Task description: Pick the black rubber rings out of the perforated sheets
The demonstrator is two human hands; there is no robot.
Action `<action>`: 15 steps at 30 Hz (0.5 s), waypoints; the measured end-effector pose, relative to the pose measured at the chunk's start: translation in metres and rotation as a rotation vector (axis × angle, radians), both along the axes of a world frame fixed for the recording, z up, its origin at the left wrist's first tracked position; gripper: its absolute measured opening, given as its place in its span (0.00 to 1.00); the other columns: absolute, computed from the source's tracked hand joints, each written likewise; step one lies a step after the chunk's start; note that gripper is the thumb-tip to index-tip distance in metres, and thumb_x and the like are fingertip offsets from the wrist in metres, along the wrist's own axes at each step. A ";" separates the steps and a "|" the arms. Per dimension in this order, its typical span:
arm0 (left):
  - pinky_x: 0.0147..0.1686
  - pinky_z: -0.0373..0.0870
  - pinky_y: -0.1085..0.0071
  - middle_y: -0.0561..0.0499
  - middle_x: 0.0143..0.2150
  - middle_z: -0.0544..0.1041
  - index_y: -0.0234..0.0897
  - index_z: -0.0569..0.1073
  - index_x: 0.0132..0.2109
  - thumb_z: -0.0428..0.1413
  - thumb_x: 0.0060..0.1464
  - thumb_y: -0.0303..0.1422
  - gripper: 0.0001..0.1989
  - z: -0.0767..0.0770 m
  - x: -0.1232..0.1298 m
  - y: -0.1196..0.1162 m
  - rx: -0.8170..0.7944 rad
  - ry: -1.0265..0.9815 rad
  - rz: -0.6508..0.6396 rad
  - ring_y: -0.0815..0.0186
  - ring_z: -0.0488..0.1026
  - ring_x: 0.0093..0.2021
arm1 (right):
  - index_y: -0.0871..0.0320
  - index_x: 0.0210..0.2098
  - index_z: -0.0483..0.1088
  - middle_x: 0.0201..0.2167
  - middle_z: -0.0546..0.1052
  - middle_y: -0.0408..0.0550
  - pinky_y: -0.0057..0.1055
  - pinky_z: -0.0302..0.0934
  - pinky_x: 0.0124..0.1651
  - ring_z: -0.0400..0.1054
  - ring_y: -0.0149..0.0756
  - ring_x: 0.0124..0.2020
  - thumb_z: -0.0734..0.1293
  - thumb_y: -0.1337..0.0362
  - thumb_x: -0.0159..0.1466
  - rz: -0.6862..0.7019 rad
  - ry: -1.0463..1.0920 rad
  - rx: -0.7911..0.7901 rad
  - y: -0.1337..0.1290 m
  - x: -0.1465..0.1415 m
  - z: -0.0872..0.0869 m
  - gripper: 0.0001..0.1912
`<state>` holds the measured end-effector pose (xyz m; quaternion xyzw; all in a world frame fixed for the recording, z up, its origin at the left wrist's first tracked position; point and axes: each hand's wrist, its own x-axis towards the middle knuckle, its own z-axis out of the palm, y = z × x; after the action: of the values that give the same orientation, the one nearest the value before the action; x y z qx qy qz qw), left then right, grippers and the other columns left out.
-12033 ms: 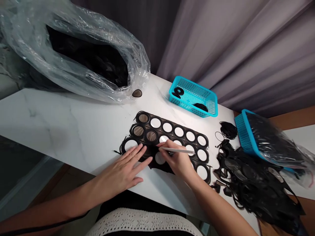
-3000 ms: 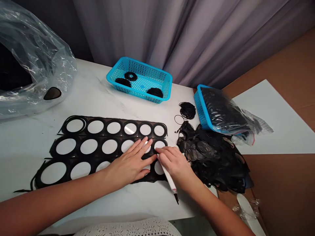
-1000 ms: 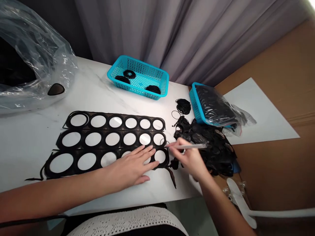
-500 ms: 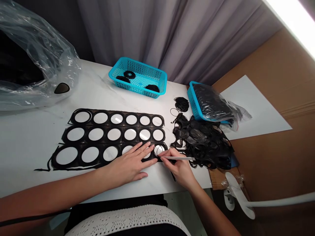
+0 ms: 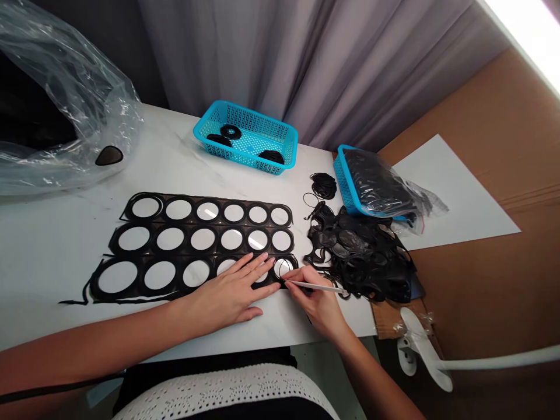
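Observation:
A black rubber-like sheet (image 5: 186, 255) with rows of round holes lies on the white table, its cut edges ragged. My left hand (image 5: 236, 290) lies flat on the sheet's near row, fingers spread, covering some of the holes. My right hand (image 5: 315, 297) pinches a thin, pale, stick-like tool (image 5: 321, 287) whose tip is at the near row's rightmost hole. A thin black ring (image 5: 280, 265) lies loosely over that hole, by the tool's tip. Whether the fingertips also touch the ring cannot be made out.
A heap of black rubbery scraps (image 5: 363, 251) sits right of the sheet, with a bundle of thin black rings (image 5: 324, 185) behind it. A blue basket (image 5: 249, 156) holds black rings; another (image 5: 345, 181) carries a bagged black stack. Clear plastic (image 5: 118, 111) covers the left.
The tool in my right hand has tilted slightly, its rear end swinging a little toward me. My left hand stays in place on the sheet.

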<state>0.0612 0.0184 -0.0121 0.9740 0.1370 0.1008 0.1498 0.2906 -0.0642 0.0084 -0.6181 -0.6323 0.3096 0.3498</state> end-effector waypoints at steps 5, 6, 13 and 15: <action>0.71 0.45 0.55 0.44 0.75 0.50 0.47 0.63 0.67 0.56 0.64 0.44 0.27 -0.003 -0.002 -0.001 -0.018 -0.043 0.013 0.53 0.49 0.74 | 0.52 0.36 0.70 0.46 0.81 0.50 0.43 0.65 0.48 0.72 0.43 0.45 0.63 0.68 0.70 0.158 -0.303 0.186 -0.010 -0.003 -0.014 0.07; 0.71 0.45 0.55 0.45 0.75 0.49 0.48 0.63 0.67 0.57 0.64 0.43 0.27 -0.003 -0.002 -0.001 -0.020 -0.050 0.015 0.53 0.48 0.74 | 0.52 0.38 0.71 0.49 0.80 0.50 0.45 0.63 0.50 0.72 0.44 0.46 0.62 0.68 0.71 0.187 -0.385 0.220 -0.011 -0.003 -0.016 0.08; 0.70 0.47 0.53 0.42 0.75 0.50 0.46 0.65 0.66 0.58 0.63 0.42 0.27 -0.002 0.000 0.000 -0.027 -0.014 0.004 0.50 0.49 0.73 | 0.54 0.37 0.71 0.46 0.81 0.53 0.43 0.59 0.49 0.71 0.45 0.45 0.58 0.66 0.72 -0.213 -0.575 0.380 0.035 0.036 0.002 0.11; 0.70 0.48 0.53 0.41 0.75 0.50 0.45 0.64 0.66 0.58 0.63 0.42 0.28 0.003 -0.003 -0.001 -0.027 -0.004 -0.008 0.50 0.49 0.73 | 0.54 0.35 0.70 0.43 0.81 0.53 0.43 0.60 0.47 0.72 0.45 0.43 0.60 0.62 0.71 -0.393 -0.458 0.372 0.053 0.046 0.013 0.10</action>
<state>0.0586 0.0178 -0.0093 0.9722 0.1341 0.1001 0.1635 0.3368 -0.0108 0.0218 -0.7072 -0.6087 -0.0307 0.3584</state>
